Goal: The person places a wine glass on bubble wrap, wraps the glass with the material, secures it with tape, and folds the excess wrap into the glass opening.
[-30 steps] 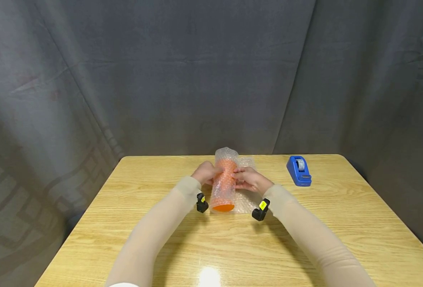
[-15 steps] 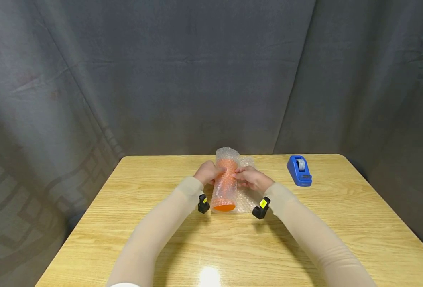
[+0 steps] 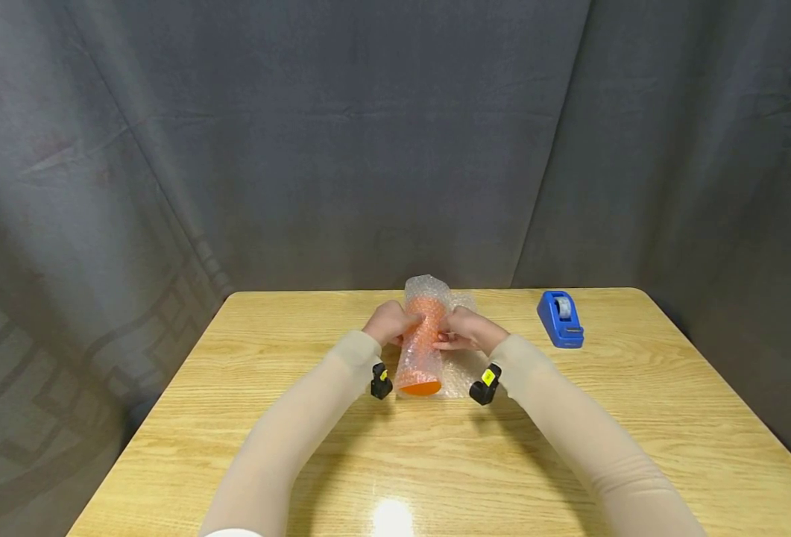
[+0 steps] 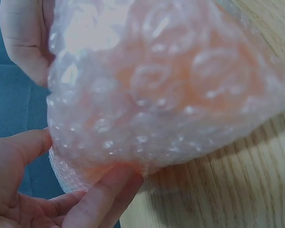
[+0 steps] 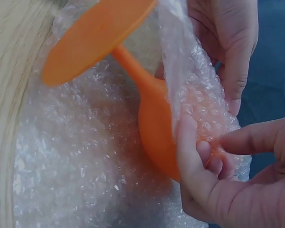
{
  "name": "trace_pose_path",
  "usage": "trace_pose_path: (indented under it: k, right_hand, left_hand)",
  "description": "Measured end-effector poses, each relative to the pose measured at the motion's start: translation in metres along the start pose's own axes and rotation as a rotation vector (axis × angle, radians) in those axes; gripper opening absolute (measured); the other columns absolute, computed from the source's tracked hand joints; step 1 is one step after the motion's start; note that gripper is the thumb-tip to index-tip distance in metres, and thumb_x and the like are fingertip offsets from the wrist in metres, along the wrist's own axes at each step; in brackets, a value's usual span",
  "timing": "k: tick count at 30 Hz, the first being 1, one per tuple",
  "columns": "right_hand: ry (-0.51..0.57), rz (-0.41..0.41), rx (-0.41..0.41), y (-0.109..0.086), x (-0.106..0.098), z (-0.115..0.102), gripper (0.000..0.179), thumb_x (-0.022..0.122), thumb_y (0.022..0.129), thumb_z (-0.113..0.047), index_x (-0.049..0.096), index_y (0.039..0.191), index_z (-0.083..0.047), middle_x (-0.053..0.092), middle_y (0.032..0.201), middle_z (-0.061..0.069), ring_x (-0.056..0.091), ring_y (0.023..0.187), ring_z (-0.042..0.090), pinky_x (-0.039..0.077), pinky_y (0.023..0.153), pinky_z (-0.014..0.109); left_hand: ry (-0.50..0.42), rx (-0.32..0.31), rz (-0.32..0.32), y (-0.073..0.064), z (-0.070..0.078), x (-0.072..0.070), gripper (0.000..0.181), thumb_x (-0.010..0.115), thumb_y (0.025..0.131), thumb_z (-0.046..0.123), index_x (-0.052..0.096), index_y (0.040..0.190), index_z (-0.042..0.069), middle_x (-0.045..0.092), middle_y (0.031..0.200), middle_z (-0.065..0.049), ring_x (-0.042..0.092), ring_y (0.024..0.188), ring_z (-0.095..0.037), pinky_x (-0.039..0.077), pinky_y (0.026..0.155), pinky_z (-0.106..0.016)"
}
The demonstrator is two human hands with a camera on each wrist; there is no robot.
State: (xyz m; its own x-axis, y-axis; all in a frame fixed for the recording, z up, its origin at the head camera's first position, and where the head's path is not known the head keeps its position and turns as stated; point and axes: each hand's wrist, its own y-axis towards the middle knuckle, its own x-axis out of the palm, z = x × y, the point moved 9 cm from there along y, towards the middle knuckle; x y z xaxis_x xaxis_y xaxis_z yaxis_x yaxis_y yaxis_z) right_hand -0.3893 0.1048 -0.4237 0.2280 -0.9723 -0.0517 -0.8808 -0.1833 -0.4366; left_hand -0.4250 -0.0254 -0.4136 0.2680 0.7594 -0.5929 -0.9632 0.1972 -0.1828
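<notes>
An orange goblet [image 5: 156,126] lies on its side within a sheet of bubble wrap [image 3: 429,287], near the far edge of the wooden table [image 3: 341,455], and the 2 hands take hold of it from opposite sides. Its flat foot points back toward the person, filling the near end of the roll as an orange oval; from there the stem runs away to the bowl, which sits between the left hand [image 3: 390,323] and the right hand [image 3: 467,330]. The grips therefore fall at the bowl, beyond the foot. The left hand grips the wrapped bundle along its left side, thumb over the plastic and fingers against the side lower down, so the wrap lies between its fingers and the goblet. The right hand pinches the wrap on the other side, its grip narrow, with a raised edge of plastic between thumb and fingers, just beside the bowl. In the right wrist view that edge covers part of the bowl, while the stem and foot show bare. More of the sheet spreads flat on the table to the right of the roll, partly under the right hand. Each cream sleeve ends near the wrist, where a small black camera is worn. A blue tape dispenser [image 3: 561,321] with a roll of clear tape stands well apart to the right, near the table's far edge. A grey curtain [image 3: 368,149] hangs behind.
</notes>
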Motion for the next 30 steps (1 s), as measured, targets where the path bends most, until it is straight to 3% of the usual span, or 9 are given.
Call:
trace_pose_path:
  k: [3, 7, 12, 15, 19, 23, 26, 30]
  right_hand:
    - [0.076, 0.01, 0.023, 0.019, -0.006, 0.012, 0.018, 0.038, 0.097, -0.001, 0.033, 0.114, 0.002, 0.04, 0.087, 0.011, 0.05, 0.067, 0.014, 0.058, 0.078, 0.032]
    - [0.112, 0.019, 0.041, 0.019, -0.008, 0.013, 0.016, 0.044, 0.099, -0.012, 0.038, 0.109, -0.001, 0.041, 0.084, 0.009, 0.051, 0.063, 0.012, 0.057, 0.079, 0.035]
    - [0.091, 0.006, 0.033, 0.019, -0.006, 0.012, 0.018, 0.05, 0.098, -0.013, 0.039, 0.106, -0.001, 0.043, 0.079, 0.009, 0.052, 0.063, 0.011, 0.057, 0.079, 0.034]
    - [0.081, 0.005, 0.038, 0.019, -0.005, 0.012, 0.026, 0.052, 0.099, -0.012, 0.037, 0.115, 0.003, 0.043, 0.079, 0.009, 0.052, 0.065, 0.012, 0.056, 0.083, 0.035]
    - [0.081, 0.017, 0.048, 0.019, -0.005, 0.013, 0.049, 0.054, 0.099, -0.011, 0.023, 0.133, 0.005, 0.041, 0.085, 0.009, 0.051, 0.068, 0.012, 0.053, 0.088, 0.037]
    - [0.074, 0.026, 0.046, 0.018, -0.005, 0.013, 0.058, 0.053, 0.099, -0.011, 0.014, 0.14, 0.004, 0.039, 0.089, 0.009, 0.051, 0.068, 0.012, 0.053, 0.088, 0.037]
    - [0.065, 0.03, 0.044, 0.018, -0.005, 0.012, 0.057, 0.052, 0.099, -0.01, 0.014, 0.14, 0.004, 0.039, 0.089, 0.009, 0.05, 0.067, 0.011, 0.053, 0.088, 0.037]
    - [0.062, 0.034, 0.046, 0.019, -0.005, 0.013, 0.056, 0.051, 0.1, -0.008, 0.014, 0.14, 0.003, 0.04, 0.086, 0.009, 0.05, 0.066, 0.011, 0.055, 0.083, 0.035]
  left_hand:
    - [-0.006, 0.002, 0.001, 0.001, 0.0, 0.0, 0.032, 0.066, 0.091, 0.026, 0.064, 0.095, -0.005, 0.061, 0.083, -0.011, 0.062, 0.067, -0.019, 0.058, 0.062, -0.033]
    - [-0.019, 0.005, -0.001, 0.0, 0.0, 0.0, 0.032, 0.066, 0.091, 0.025, 0.063, 0.096, -0.006, 0.06, 0.084, -0.011, 0.062, 0.068, -0.019, 0.058, 0.062, -0.032]
    - [-0.033, 0.008, -0.006, -0.001, 0.001, -0.001, 0.031, 0.066, 0.091, 0.025, 0.064, 0.096, -0.006, 0.061, 0.085, -0.012, 0.063, 0.069, -0.02, 0.058, 0.062, -0.033]
    - [-0.031, -0.002, -0.012, -0.001, 0.0, -0.001, 0.033, 0.066, 0.091, 0.026, 0.064, 0.098, -0.006, 0.062, 0.086, -0.012, 0.064, 0.072, -0.021, 0.059, 0.064, -0.033]
    - [-0.016, -0.016, -0.014, 0.0, -0.002, -0.001, 0.036, 0.066, 0.091, 0.029, 0.063, 0.102, -0.006, 0.063, 0.089, -0.012, 0.065, 0.076, -0.022, 0.059, 0.067, -0.034]
    - [-0.02, -0.012, -0.015, 0.001, -0.003, 0.0, 0.036, 0.063, 0.092, 0.029, 0.063, 0.101, -0.006, 0.062, 0.088, -0.012, 0.064, 0.075, -0.022, 0.059, 0.068, -0.034]
    - [-0.07, 0.0, -0.029, 0.001, -0.004, 0.0, 0.035, 0.058, 0.094, 0.029, 0.06, 0.1, -0.005, 0.058, 0.087, -0.011, 0.061, 0.072, -0.021, 0.059, 0.068, -0.035]
    - [-0.224, -0.028, -0.077, 0.002, -0.01, 0.001, 0.037, 0.053, 0.096, 0.025, 0.056, 0.11, -0.009, 0.057, 0.093, -0.013, 0.059, 0.071, -0.02, 0.059, 0.071, -0.037]
